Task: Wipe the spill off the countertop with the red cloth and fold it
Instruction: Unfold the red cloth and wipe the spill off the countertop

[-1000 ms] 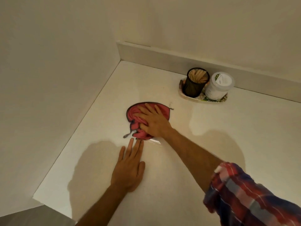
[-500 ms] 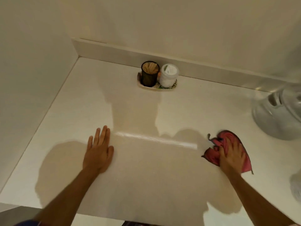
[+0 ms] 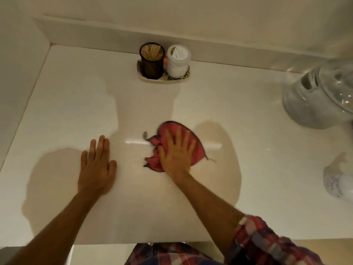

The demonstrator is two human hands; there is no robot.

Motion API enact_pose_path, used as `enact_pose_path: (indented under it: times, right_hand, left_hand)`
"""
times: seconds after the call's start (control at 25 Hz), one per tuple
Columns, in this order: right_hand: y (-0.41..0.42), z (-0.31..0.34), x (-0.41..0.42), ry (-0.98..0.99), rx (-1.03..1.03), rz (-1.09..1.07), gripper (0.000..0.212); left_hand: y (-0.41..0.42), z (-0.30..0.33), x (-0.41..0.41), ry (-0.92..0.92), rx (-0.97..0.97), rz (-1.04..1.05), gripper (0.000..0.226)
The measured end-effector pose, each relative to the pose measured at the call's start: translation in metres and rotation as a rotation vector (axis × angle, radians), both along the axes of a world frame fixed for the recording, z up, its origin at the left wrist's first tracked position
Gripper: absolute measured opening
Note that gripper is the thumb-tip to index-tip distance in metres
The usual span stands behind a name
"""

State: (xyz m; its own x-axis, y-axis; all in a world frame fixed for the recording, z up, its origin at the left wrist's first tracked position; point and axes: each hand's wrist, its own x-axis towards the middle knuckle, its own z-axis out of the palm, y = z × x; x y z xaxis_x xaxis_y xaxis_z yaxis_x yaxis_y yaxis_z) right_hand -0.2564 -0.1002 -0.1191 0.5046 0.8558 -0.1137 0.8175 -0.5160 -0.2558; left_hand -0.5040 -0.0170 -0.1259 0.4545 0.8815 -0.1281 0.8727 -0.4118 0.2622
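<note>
Right hand (image 3: 176, 152), palm down with fingers spread, pressed flat on top of crumpled red cloth (image 3: 194, 150) with dark edging, not gripping it. Left hand (image 3: 96, 167) likewise flat and released, fingers together, resting on bare glossy white countertop (image 3: 76, 104) just left of cloth, apart from it. Cloth bunched near middle of counter, its folds poking out left of right hand, a rounded part showing beyond fingertips and to the right. Pale streak of reflected light across surface, passing under cloth. Spill itself hard to make out.

At back, against low white upstand: small oval tray (image 3: 158, 79) carrying black mesh cup of wooden sticks (image 3: 152, 61) and, touching it on the right, white lidded plastic jar (image 3: 178, 62). Far right: clear rounded glass vessel (image 3: 321, 96), blurred, and nearer front a blurred white bottle with label (image 3: 338, 185) at frame edge. Red plaid sleeve (image 3: 267, 243) rolled up on right forearm.
</note>
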Motion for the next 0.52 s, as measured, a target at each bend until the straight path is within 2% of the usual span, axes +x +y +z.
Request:
enact_pose_path:
  times: [0.04,0.16,0.24,0.32,0.44,0.52]
  right_hand:
    - [-0.032,-0.009,-0.005,0.05,-0.039,0.013,0.063]
    - [-0.07,-0.026,-0.069,0.083,0.027,0.521,0.063]
    - [-0.104,-0.027,-0.062,0.042,0.024,0.703,0.063]
    - [-0.148,-0.026,-0.007,0.017,0.012,0.6,0.062]
    - [-0.197,-0.014,0.106,0.004,-0.054,0.225,0.06]
    - [-0.192,-0.007,0.171,0.006,-0.084,-0.078,0.06]
  left_hand:
    - [-0.019,-0.016,0.024,0.023,-0.056,-0.097,0.073]
    - [-0.015,-0.017,0.007,0.036,-0.031,0.003,0.073]
    - [-0.006,-0.016,-0.002,0.043,-0.027,0.018,0.073]
    - [-0.002,-0.014,-0.002,0.032,-0.026,-0.003,0.072]
    - [-0.005,-0.014,0.001,0.021,-0.026,-0.004,0.072]
    - [-0.004,-0.013,-0.001,0.037,0.002,0.024,0.072]
